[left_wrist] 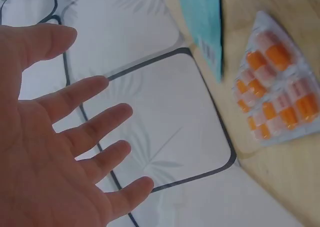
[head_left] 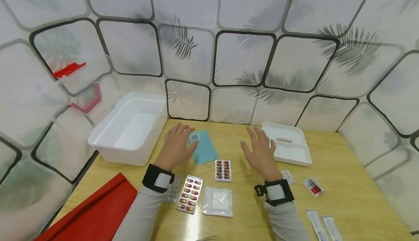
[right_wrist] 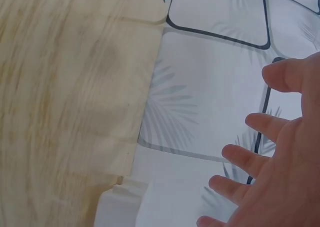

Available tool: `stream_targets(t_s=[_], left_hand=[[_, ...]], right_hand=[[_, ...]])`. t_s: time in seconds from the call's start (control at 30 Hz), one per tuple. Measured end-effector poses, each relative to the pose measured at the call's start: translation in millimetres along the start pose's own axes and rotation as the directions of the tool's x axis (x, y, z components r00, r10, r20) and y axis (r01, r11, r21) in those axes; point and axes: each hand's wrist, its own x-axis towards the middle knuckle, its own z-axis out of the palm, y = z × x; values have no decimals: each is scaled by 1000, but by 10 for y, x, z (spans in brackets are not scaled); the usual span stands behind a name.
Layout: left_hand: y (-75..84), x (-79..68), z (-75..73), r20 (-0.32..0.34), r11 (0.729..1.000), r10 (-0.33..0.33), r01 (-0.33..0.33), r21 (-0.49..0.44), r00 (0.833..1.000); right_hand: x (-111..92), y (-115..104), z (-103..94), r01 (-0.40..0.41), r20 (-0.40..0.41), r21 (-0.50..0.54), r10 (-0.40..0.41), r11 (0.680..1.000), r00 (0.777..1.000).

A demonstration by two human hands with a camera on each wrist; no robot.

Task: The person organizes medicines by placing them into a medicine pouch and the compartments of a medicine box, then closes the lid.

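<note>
"What stands furthest left on the counter (head_left: 353,183)?"

"A white box (head_left: 122,155). Just beside it comes the left hand (head_left: 175,147)."

"How is that grip?"

"Wide: fingers spread, thumb well out, palm bare, nothing held. It hovers near the blue packet (head_left: 205,150), which lies flat beyond the thumb."

"And below that hand?"

"A grey pill pack (head_left: 172,191), partly hidden by the wrist, then a red-and-yellow capsule pack (head_left: 190,194). Next, a white packet (head_left: 217,201), with an orange capsule pack (head_left: 223,171) behind it, between the two hands."

"The right hand (head_left: 260,155)?"

"Its grip is just as loose, fingers apart, holding nothing. The white tray (head_left: 292,153) sits just beyond, partly covered from the head view. Further right lie a small sachet (head_left: 313,187) and two slim strips (head_left: 316,224)."
</note>
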Motion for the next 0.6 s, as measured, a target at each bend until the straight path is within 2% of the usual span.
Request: stream_targets(t_s=[0.1, 0.23, 0.33, 0.47, 0.53, 0.6], left_hand=[[34, -23, -110, 39, 1000, 13, -12, -21, 999], [96, -137, -316, 173, 996, 14, 2, -89, 985], [129, -294, -451, 270, 994, 13, 18, -111, 963], [105, -567, -575, 352, 996, -2, 32, -78, 936], [59, -735, -637, 393, 995, -50, 82, -63, 918], [-12, -922, -712, 434, 987, -125, 158, -40, 892]], right_hand=[[4, -15, -35, 6, -7, 10, -6, 1000, 1000], [20, -31, -52, 17, 9, 27, -17, 1000, 1000], [15, -27, -53, 17, 25, 33, -18, 999, 1000], [8, -19, -64, 25, 6, 37, -25, 999, 1000], [14, -24, -70, 35, -4, 49, -34, 998, 999], [24, -34, -67, 39, 2, 59, -40, 997, 999]])
